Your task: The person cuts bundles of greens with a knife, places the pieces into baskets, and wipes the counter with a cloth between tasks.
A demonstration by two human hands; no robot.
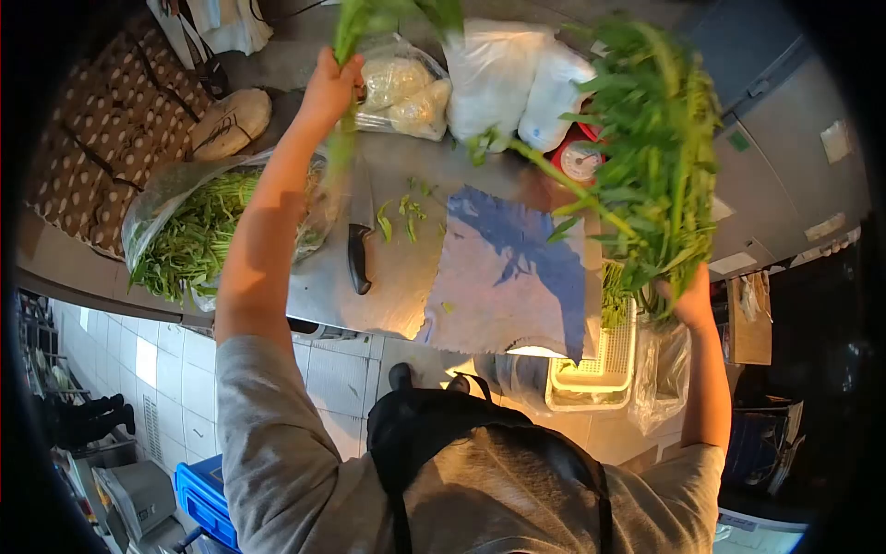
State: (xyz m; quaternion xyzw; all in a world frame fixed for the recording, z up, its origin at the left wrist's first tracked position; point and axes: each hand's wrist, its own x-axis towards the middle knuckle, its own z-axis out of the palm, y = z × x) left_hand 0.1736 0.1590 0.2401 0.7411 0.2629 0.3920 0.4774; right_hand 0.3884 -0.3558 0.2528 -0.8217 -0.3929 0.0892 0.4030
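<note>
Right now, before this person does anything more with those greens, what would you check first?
1. Left hand grips a small bunch of greens: ok.
2. Right hand holds the large bundle by its stems: ok.
3. Knife lies flat on the counter, apart from both hands: ok.
4. Blue cloth lies spread flat: ok.
5. White basket has room: cannot tell.

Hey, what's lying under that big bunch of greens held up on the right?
Below the bunch of greens gripped by the right hand sit a red scale and a white slotted basket. The leaves cover most of the scale and the basket's far end.
</note>
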